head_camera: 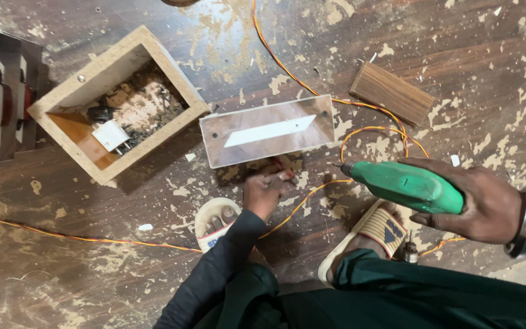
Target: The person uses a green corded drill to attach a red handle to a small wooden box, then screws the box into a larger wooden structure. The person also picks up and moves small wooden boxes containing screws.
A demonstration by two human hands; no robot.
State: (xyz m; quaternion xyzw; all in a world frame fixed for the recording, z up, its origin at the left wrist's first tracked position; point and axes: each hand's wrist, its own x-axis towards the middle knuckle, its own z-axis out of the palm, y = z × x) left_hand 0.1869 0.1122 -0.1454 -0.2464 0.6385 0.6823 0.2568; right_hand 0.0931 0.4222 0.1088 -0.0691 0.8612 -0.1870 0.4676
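My right hand [488, 204], a metal bangle on its wrist, grips a green electric drill [409, 183] held level above my right sandal [375, 234]. A metal chuck [410, 251] shows just below it. An orange cord [366, 131] runs off the drill's left end. My left hand [264, 192] reaches down to the floor, fingers curled against the near edge of a flat rectangular piece with a clear top and a white strip [268, 130]. Something reddish lies under the fingertips; whether the hand holds it is unclear.
An open chipboard box [77, 82] with screws, dark bits and a white plug stands at the left. A brown wooden block [392, 92] lies at the upper right. A dark patterned panel [1, 91] sits at the left edge. Orange wire [92, 239] crosses the worn, flaking floor.
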